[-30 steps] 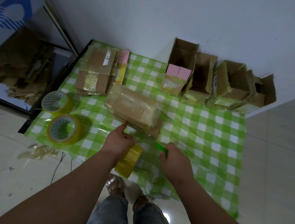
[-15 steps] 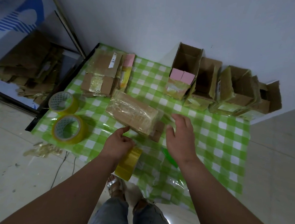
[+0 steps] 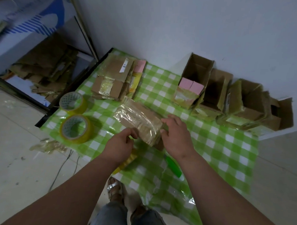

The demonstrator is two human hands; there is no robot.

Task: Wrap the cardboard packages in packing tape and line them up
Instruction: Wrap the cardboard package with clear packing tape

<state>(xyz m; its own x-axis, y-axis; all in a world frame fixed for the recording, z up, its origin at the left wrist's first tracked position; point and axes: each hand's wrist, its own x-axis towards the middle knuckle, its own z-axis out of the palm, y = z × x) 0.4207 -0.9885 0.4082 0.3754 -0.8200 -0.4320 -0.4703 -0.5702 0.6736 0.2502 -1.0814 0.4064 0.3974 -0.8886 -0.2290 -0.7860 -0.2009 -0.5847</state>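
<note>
- Your right hand (image 3: 176, 139) is on the right end of the tape-wrapped cardboard package (image 3: 138, 123) at the centre of the frame, fingers spread and curled over its top and end, grasping it.
- Your left hand (image 3: 120, 145) sits at the package's lower-left edge, fingertips pinched together right against the shiny wrap; whether it is gripping the package or a bit of tape, you can't tell from here.
- Under your left wrist, a yellow tape roll (image 3: 125, 162) pokes out, mostly hidden by the hand.
- The package lies tilted on the green checked tablecloth (image 3: 227, 149), one end toward upper left, the other toward lower right.
- Just below your right wrist, a green tool (image 3: 173, 166) rests on the cloth, too blurred to name.
- Out to the left of the frame, two more tape rolls lie flat, the nearer roll (image 3: 76, 128) just below the farther roll (image 3: 73, 103), close together.
- Above the package, toward the upper middle, a stack of flattened cardboard (image 3: 111, 80) sits with a pink-topped piece (image 3: 139, 67) at its right side.
- Along the wall at upper right, a row of open boxes (image 3: 230, 97) stands side by side; the leftmost one (image 3: 196, 78) shows pink flaps.
- On the floor at lower left, a crumpled wad of used tape (image 3: 49, 146) lies beside the table edge.
</note>
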